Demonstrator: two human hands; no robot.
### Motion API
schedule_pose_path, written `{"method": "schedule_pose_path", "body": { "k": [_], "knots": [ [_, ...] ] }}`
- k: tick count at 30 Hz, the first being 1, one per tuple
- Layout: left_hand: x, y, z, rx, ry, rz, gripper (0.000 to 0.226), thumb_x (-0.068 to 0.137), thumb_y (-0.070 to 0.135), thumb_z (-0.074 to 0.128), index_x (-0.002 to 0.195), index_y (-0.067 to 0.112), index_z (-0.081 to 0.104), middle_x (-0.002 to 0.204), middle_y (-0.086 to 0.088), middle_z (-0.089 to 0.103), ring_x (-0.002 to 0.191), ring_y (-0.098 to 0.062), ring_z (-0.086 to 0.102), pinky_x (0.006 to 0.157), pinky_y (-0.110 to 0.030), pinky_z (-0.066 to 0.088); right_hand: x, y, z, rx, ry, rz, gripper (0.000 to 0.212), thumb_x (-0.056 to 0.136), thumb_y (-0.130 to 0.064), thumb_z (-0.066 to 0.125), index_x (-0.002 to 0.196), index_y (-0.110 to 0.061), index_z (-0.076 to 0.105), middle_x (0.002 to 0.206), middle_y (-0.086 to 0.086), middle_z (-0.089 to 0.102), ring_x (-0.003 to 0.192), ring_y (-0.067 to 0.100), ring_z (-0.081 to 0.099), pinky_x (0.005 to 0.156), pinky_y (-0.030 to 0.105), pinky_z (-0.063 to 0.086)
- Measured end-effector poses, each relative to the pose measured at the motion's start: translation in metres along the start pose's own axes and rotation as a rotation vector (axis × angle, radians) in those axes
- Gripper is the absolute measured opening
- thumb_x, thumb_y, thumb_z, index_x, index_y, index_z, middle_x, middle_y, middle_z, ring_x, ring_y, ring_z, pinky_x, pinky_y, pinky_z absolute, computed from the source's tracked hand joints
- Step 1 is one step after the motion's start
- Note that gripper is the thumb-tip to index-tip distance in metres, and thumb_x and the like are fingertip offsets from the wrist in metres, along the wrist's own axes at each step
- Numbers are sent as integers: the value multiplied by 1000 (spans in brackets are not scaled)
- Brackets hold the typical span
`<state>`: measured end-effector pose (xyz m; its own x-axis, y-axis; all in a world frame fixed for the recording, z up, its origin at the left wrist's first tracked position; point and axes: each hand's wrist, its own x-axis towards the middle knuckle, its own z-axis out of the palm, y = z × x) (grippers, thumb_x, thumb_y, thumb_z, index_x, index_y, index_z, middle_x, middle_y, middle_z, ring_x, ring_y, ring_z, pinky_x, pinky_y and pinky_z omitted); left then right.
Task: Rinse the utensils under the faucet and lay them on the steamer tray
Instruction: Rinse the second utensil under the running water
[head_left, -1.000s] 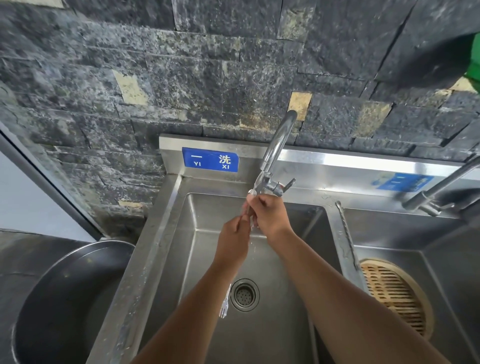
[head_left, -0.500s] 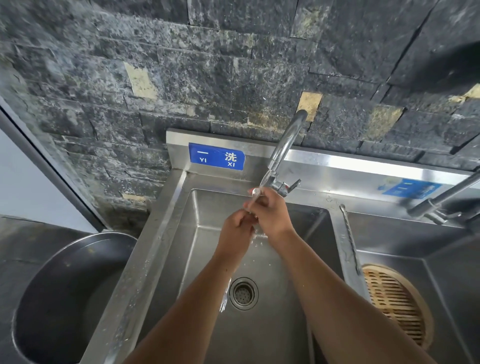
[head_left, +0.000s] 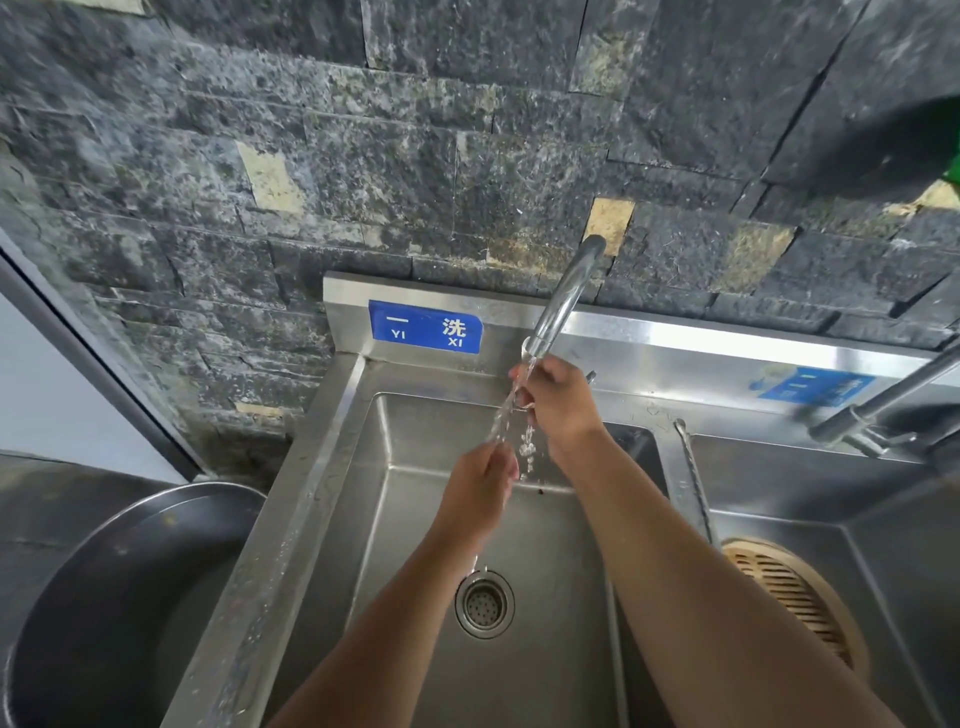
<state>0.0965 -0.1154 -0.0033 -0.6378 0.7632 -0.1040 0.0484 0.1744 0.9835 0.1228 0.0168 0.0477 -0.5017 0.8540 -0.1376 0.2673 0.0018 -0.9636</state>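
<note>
Water runs from the curved steel faucet (head_left: 563, 301) into the left sink basin (head_left: 395, 519). My left hand (head_left: 483, 486) is closed around the lower part of a thin shiny utensil (head_left: 501, 423) held slanted in the stream; a small tip shows under my wrist. My right hand (head_left: 558, 405) is just below the spout, fingers curled on the utensil's upper end. The round bamboo steamer tray (head_left: 795, 597) lies in the right basin, partly hidden by my right forearm; I see nothing on its visible part.
A drain strainer (head_left: 484, 603) sits in the left basin's floor. A thin twisted metal rod (head_left: 693, 483) lies along the divider between basins. A second faucet (head_left: 883, 410) reaches over the right basin. A large dark metal bowl (head_left: 104, 597) stands left of the sink.
My left hand has dropped lower and away from my right hand, stretching the utensil out between them. Splashing water now shows clearly beneath the spout.
</note>
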Motion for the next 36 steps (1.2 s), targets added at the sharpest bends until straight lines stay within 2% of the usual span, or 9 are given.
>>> {"method": "schedule_pose_path", "body": {
  "k": [4, 7, 10, 14, 17, 24, 29, 32, 36],
  "knots": [
    [-18, -21, 4, -22, -16, -49, 36, 102, 17, 39, 66, 17, 45, 49, 9, 33, 45, -12, 27, 44, -25, 23, 11, -3, -1, 2, -20, -1, 19, 96, -3, 51, 82, 1, 64, 49, -1, 53, 47, 15, 43, 43, 27, 34],
    [-18, -22, -2, -121, -20, -84, 34, 105, 15, 39, 75, 12, 55, 50, 9, 34, 43, -8, 27, 39, -17, 22, 13, 0, 5, -6, -35, 9, 27, 96, -6, 50, 74, -13, 64, 46, -4, 55, 44, 14, 46, 44, 27, 40],
    [-13, -16, -14, -134, -56, -42, 27, 107, 14, 37, 97, 10, 62, 53, 6, 33, 42, -6, 25, 39, -17, 21, 20, -5, 8, 25, -8, 20, 24, 99, -10, 50, 80, -14, 64, 58, 1, 60, 51, 15, 51, 52, 31, 46],
    [-8, -9, -26, -161, -90, -10, 18, 106, 10, 38, 112, 6, 54, 64, -6, 32, 44, -7, 24, 41, -18, 20, 25, -11, 9, 99, 2, 18, 21, 100, -5, 45, 94, -11, 64, 67, 1, 61, 55, 16, 49, 43, 22, 41],
    [-4, -7, -25, -192, -75, -40, 20, 104, 8, 39, 97, -1, 56, 61, -1, 33, 43, -6, 24, 41, -18, 18, 22, -12, 9, 71, 0, -13, 20, 99, -6, 45, 96, -14, 64, 69, 3, 60, 57, 18, 49, 46, 26, 41],
    [15, -4, -15, -179, -50, -43, 40, 106, 24, 42, 67, 16, 45, 47, 12, 33, 40, -6, 24, 38, -16, 20, 11, -12, 5, 75, 11, -78, 19, 99, -2, 49, 89, -13, 61, 69, -1, 64, 51, 8, 56, 45, 20, 48],
    [22, -5, -10, -178, 8, -42, 58, 104, 34, 45, 47, 26, 36, 44, 13, 31, 38, -5, 24, 38, -17, 21, 5, -14, 1, 51, 7, -123, 17, 98, -9, 55, 83, -16, 61, 63, -1, 63, 53, 12, 59, 55, 33, 57],
    [10, -12, -12, -102, 82, -51, 61, 101, 44, 49, 46, 21, 35, 42, 5, 31, 38, -11, 26, 41, -20, 21, -4, -4, 3, 31, -23, -109, 18, 96, -11, 55, 79, -14, 60, 63, 5, 63, 56, 20, 57, 62, 41, 54],
    [-18, -35, -17, -85, 156, -84, 62, 99, 42, 53, 46, 12, 39, 40, 0, 32, 37, -13, 28, 40, -21, 23, -24, 19, 11, 59, -105, -39, 22, 93, -7, 51, 72, -11, 56, 63, 8, 61, 54, 21, 55, 59, 38, 48]
  ]
}}
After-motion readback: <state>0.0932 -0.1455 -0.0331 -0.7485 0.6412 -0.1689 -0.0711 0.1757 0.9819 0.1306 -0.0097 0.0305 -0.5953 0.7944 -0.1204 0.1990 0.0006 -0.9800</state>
